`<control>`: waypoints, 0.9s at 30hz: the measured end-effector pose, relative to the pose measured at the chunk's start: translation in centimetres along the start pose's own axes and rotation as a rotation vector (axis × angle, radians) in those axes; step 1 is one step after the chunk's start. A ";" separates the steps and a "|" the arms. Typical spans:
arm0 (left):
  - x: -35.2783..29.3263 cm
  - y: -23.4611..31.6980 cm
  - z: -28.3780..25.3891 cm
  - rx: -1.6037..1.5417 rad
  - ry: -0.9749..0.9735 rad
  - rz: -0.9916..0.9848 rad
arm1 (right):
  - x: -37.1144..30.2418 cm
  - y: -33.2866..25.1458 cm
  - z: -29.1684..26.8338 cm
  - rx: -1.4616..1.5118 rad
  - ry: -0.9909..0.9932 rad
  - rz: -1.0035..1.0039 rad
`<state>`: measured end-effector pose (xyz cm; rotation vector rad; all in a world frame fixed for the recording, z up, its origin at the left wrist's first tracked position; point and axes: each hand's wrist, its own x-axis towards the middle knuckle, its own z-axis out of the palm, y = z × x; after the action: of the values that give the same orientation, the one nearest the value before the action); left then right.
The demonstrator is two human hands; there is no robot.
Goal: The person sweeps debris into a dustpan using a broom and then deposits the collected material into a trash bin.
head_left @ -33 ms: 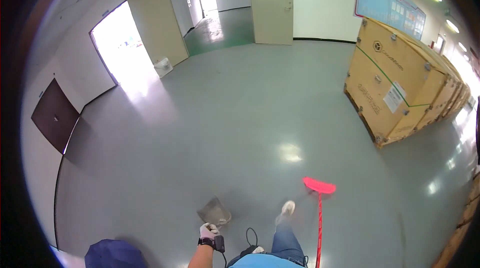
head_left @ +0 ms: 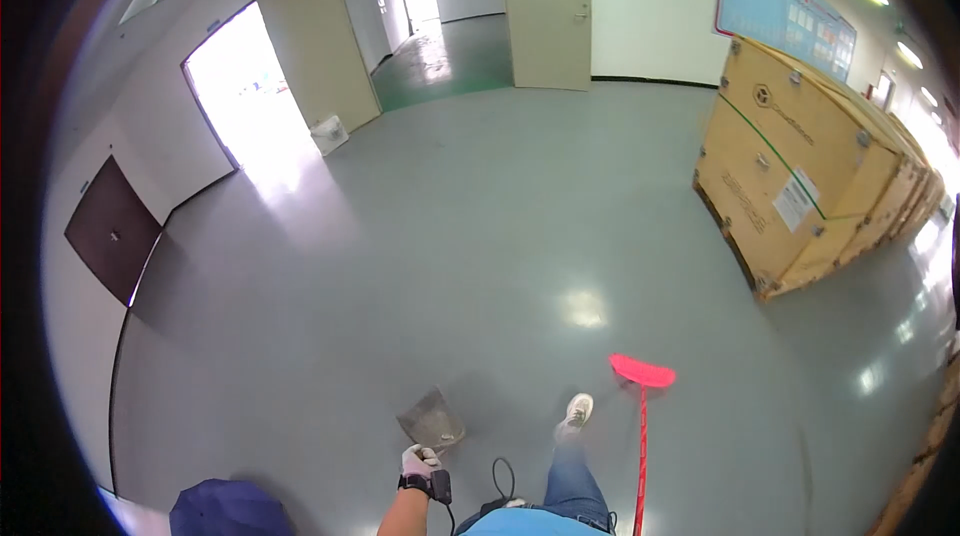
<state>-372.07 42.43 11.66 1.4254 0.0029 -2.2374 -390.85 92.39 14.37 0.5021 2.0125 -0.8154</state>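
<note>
My left hand, in a white glove with a black device strapped at the wrist, is closed at the upper end of a grey dustpan. The pan hangs just beyond my fingers; its handle is mostly hidden in them. To the right, a broom with a pink-red head reaches forward at floor level, and its red striped stick runs down past the lower edge. My right hand lies outside the picture, so its grip on the stick does not show.
Grey glossy floor spreads ahead. Large wooden crates stand on the right. A white bin sits by the bright doorway at the far left. A dark blue umbrella-like shape is at the lower left. My shoe is between dustpan and broom.
The view has shifted very slightly. My shoe is a little higher in the picture; the dustpan and broom keep nearly the same places.
</note>
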 end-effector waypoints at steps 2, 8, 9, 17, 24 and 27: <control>1.4 0.0 5.0 -0.030 0.077 0.000 | 3.8 -3.8 -0.4 -0.039 0.005 -0.001; 8.5 1.1 17.5 -0.004 0.030 -0.002 | 13.7 -16.8 -3.8 -0.179 0.032 -0.055; 9.9 2.0 19.2 -0.124 0.061 -0.063 | 14.6 -19.1 -4.4 -0.200 0.026 -0.063; 21.0 1.7 36.8 0.038 0.129 -0.080 | 25.0 -36.9 -12.4 -0.198 0.075 -0.154; 36.9 3.9 48.5 0.249 0.165 -0.025 | 35.4 -54.7 -13.7 0.206 0.004 0.121; 42.5 5.6 56.7 0.193 0.114 -0.060 | 39.2 -61.8 -14.0 0.195 -0.019 0.158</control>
<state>-432.65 6.34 2.68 1.6741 -0.1369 -2.2514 -457.91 60.44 8.54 0.7515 1.8593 -0.9185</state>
